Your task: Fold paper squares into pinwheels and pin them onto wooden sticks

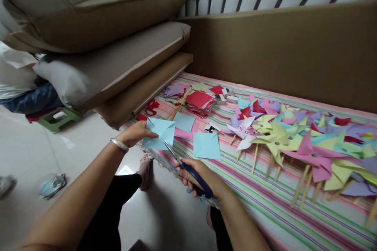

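My left hand (140,133) pinches the left edge of a light blue paper square (160,130), thumb on top. Slits run in from some of its corners. In my right hand (194,176) is a pair of scissors (198,178) with dark blue handles. Their blades point up and left, with the tips at the lower right part of the held square. Right of it, a second blue square (206,146) with slits lies on the striped cloth (232,178). Another blue sheet (184,121) rests behind, partly over a pink paper (185,134).
Finished paper pinwheels (277,141) on wooden sticks crowd the right side. Farther back are a stack of red paper (200,100), red-handled scissors (152,107) and small boxes (225,96). Large cushions (118,51) are piled at left. Beyond them, a person sits on a green stool (57,119).
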A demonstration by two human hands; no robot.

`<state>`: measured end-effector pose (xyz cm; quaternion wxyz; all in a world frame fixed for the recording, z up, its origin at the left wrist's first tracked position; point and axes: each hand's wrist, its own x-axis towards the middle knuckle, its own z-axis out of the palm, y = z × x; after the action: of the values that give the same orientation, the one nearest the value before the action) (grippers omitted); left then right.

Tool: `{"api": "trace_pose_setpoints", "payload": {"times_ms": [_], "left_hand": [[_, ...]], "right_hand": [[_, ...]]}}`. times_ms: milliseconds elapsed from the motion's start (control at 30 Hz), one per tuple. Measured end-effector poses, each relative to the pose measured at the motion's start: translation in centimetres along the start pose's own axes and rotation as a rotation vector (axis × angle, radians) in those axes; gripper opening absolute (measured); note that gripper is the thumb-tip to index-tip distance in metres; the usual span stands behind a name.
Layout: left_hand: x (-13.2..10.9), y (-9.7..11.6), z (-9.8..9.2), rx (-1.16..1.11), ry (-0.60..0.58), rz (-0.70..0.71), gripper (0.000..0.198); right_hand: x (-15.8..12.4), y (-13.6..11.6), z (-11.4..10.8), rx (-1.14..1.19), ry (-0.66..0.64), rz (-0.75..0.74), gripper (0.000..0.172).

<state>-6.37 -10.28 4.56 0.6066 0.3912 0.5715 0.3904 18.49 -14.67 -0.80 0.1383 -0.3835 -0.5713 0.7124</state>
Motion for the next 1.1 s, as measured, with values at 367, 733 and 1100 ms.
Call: {"api": "trace_pose_setpoints", "payload": {"times_ms": [367,733,1100], "left_hand": [[0.12,-0.02,-0.93,0.142,-0.106,-0.008,0.033],[0.2,0.1,-0.44,0.191,-0.107,-0.038,0.031],[0.52,0.18,-0.47,0.209,-0.172,-0.016,0.033]], "right_hand": [[0.33,0.73,-0.42,-0.058,-0.04,-0.022,0.043],[0.38,0.58,-0.38,-0.062,-0.037,-0.021,0.042],[0.48,0.82,-0.33,-0.065,-0.019,-0.004,0.042]]}}
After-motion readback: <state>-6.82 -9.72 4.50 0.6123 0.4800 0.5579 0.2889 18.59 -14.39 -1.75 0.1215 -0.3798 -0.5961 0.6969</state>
